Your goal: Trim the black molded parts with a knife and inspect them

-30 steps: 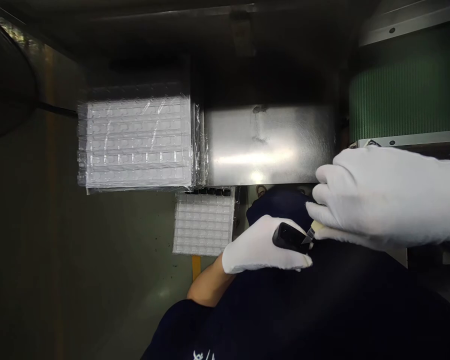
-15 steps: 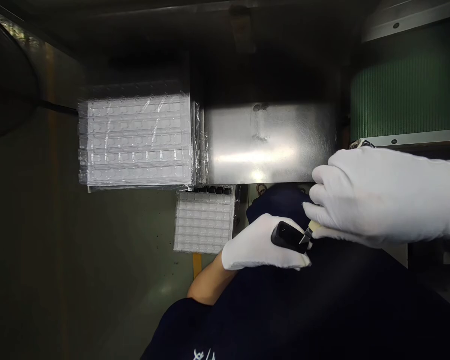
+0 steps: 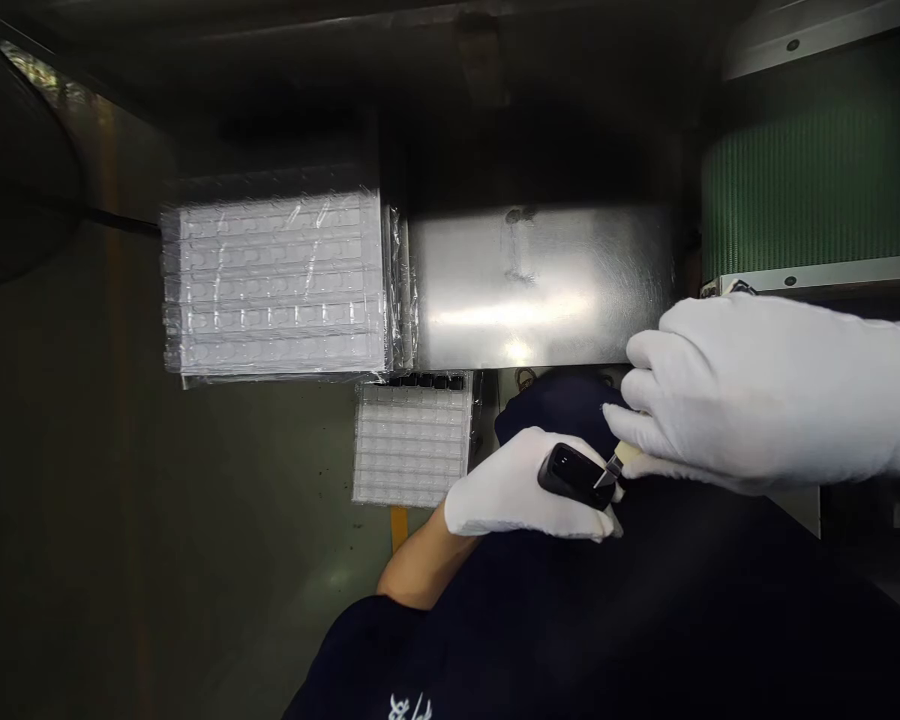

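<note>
My left hand (image 3: 506, 490), in a white glove, is closed around a small black plastic part (image 3: 570, 472) with rounded ends and a glossy face. My gloved right hand (image 3: 727, 395) grips a utility knife (image 3: 624, 456) with a pale yellow handle, mostly hidden by the fingers. The knife's blade points down and left and lies at the right end of the black part; whether it cuts in, I cannot tell. Both hands are in front of my dark blue clothing, below the metal table's front edge.
Clear plastic trays (image 3: 277, 300) are stacked on the left of the metal table (image 3: 540, 300). A lower tray (image 3: 412, 450) stands beneath them, with black pieces along its far row. At the right is a green ribbed conveyor belt (image 3: 817, 180) with a metal rail (image 3: 855, 270).
The blade and the black part have shifted very slightly left. Both hands keep their grips, and the view has moved a little.
</note>
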Action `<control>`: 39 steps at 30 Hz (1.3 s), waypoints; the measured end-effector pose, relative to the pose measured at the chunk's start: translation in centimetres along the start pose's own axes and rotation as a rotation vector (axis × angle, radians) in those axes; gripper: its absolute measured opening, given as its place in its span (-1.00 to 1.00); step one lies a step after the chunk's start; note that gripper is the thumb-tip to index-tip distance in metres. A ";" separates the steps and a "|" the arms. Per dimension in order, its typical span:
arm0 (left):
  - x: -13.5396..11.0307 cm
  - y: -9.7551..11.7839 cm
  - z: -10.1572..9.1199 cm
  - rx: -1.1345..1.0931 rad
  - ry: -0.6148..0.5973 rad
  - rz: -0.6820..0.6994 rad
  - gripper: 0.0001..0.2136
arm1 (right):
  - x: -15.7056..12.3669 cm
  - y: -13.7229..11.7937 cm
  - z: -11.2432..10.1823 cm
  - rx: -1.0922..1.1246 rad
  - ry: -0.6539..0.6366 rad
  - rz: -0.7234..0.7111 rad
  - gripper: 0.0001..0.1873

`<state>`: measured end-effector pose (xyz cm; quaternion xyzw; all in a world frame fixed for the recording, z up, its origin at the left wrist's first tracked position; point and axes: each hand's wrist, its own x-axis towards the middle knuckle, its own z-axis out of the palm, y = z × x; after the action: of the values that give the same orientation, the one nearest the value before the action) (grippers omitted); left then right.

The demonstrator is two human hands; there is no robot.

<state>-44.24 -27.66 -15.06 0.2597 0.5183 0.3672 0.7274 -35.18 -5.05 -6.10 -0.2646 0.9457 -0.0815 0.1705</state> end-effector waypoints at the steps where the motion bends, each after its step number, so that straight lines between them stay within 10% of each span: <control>1: 0.0 -0.1 0.0 -0.017 -0.002 0.007 -0.68 | -0.1 0.0 0.1 -0.010 0.019 0.001 -0.72; 12: 0.2 0.2 0.0 0.006 -0.011 0.033 -0.66 | -0.2 0.1 -0.4 -0.232 0.097 -0.061 -0.69; 21: 0.5 -0.1 0.1 0.016 0.080 0.448 -0.74 | -2.1 0.5 0.7 0.021 0.264 0.156 -0.50; 31: 2.4 -0.5 1.4 0.176 0.435 0.206 -0.30 | 0.7 -2.5 3.6 0.436 0.018 0.486 -0.74; 39: 5.4 -0.2 2.9 0.190 0.482 0.060 -0.23 | -1.1 -0.5 5.8 0.456 -0.101 0.582 -0.76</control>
<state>-40.39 -23.43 -17.30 0.2474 0.7008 0.3896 0.5439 -31.94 -5.31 -11.01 0.0564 0.9292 -0.2251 0.2876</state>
